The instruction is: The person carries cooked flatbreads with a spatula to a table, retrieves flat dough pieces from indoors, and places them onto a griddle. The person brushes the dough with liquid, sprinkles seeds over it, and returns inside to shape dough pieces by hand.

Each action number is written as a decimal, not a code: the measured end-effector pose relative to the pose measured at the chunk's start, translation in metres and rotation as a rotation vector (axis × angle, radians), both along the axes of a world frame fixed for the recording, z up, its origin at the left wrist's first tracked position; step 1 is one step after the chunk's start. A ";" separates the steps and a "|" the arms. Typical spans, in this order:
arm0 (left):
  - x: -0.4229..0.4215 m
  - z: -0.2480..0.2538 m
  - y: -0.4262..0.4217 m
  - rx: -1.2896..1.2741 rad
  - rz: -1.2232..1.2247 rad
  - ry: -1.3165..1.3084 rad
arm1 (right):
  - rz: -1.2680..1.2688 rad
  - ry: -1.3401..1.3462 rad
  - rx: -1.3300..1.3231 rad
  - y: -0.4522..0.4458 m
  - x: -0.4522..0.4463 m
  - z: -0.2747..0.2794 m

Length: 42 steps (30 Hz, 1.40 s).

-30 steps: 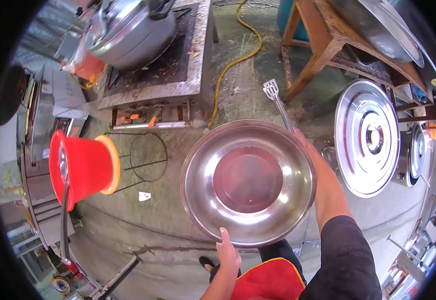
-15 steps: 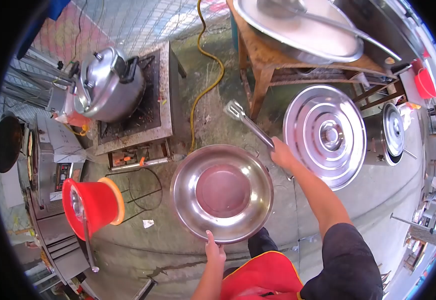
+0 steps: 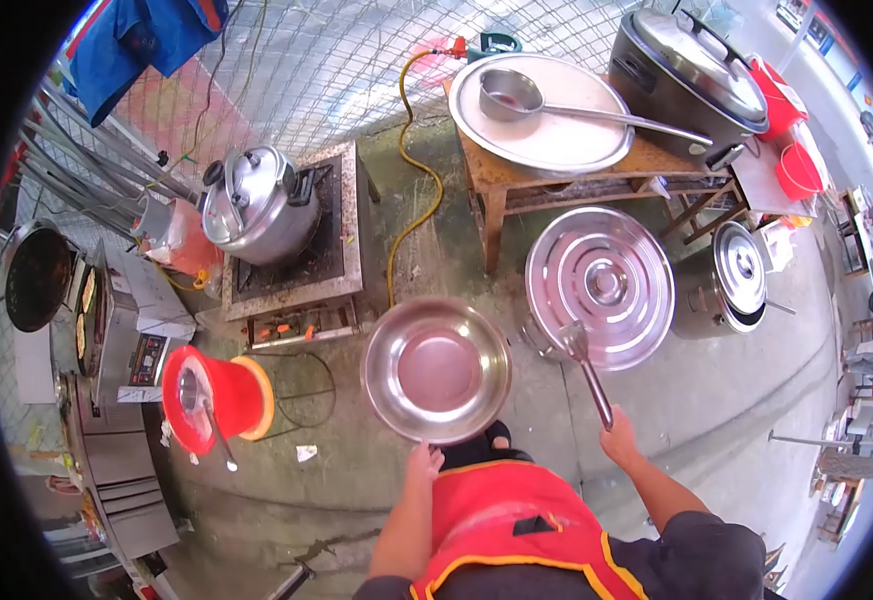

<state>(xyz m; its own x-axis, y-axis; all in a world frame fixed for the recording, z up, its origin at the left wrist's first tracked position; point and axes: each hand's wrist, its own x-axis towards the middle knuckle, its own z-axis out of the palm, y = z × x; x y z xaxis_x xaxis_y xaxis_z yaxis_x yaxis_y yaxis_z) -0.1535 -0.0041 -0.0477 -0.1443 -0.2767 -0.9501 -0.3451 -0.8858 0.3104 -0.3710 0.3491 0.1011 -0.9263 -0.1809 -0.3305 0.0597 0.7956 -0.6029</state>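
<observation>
Concrete floor (image 3: 336,485) shows beneath the basin (image 3: 437,371); my left hand (image 3: 423,463) grips its near rim, my right hand (image 3: 617,437) a metal utensil (image 3: 596,391). I judge the basin stiff, slippery, steadiest held by opposite edges.

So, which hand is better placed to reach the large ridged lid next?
Probably right: the right hand, holding tongs, looks nearer the lid; the left hand holds the steel basin by its rim.

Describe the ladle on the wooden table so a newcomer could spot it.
By the wire fence stands a wooden table bearing a wide round pan. The ladle lies across it, handle toward a lidded pot. Its round cup sets it apart from the tool in the right hand.
</observation>
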 end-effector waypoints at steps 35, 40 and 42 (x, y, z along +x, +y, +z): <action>0.281 0.114 -0.053 -0.173 0.219 -0.161 | -0.562 -0.093 -0.209 -0.253 -0.030 -0.148; 0.350 0.109 -0.069 -0.120 0.356 -0.171 | -0.604 -0.057 -0.116 -0.278 -0.002 -0.147; 0.380 0.111 -0.083 -0.090 0.384 -0.119 | -0.425 -0.011 0.068 -0.286 0.021 -0.143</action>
